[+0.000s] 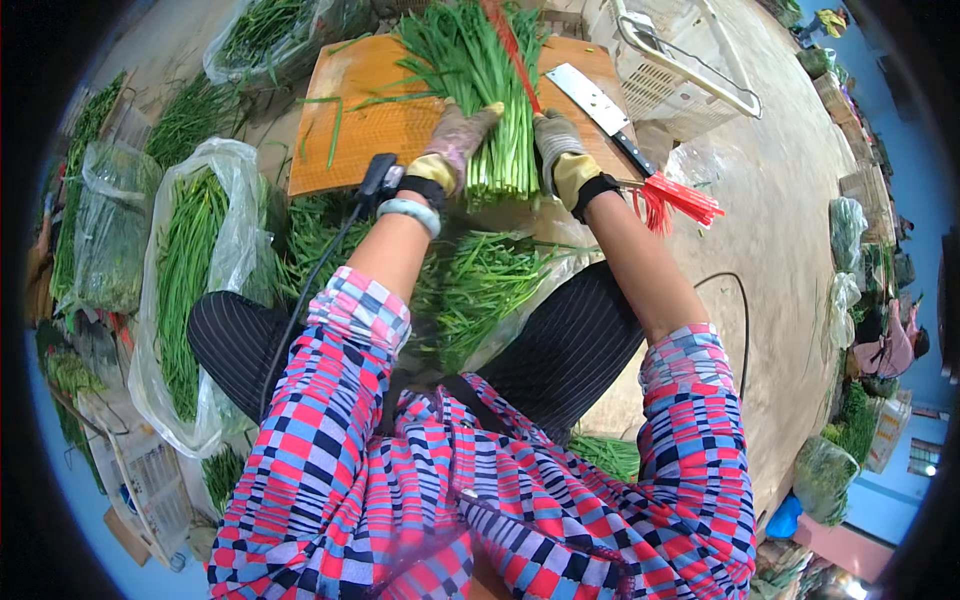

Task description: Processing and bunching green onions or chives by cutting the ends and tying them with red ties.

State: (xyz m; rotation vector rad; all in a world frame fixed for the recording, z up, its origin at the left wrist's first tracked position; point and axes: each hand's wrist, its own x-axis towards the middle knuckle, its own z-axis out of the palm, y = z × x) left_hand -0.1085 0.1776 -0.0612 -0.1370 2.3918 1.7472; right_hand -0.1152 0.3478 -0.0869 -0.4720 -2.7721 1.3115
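A thick bundle of garlic chives (502, 142) lies on a wooden board (367, 135), with its pale cut stems towards me. My left hand (454, 142), in a worn fabric glove, grips the bundle's left side with the thumb over the stems. Against the right side rests my gloved right hand (559, 146), its fingertips on a red tie strip (514, 52) that runs up across the leaves. The fingers' undersides are hidden. To the right of that hand, a cleaver (589, 97) with a black handle lies on the board. Several red strips (679, 199) lie by its handle end.
White plastic crate (675, 79) stands beyond the cleaver. Chives fill plastic bags at left (191, 285) and far left (262, 30). Loose chives (487, 285) lie between my knees. A black cable (315, 270) runs from my left wrist along the arm. Another person (889, 345) is at far right.
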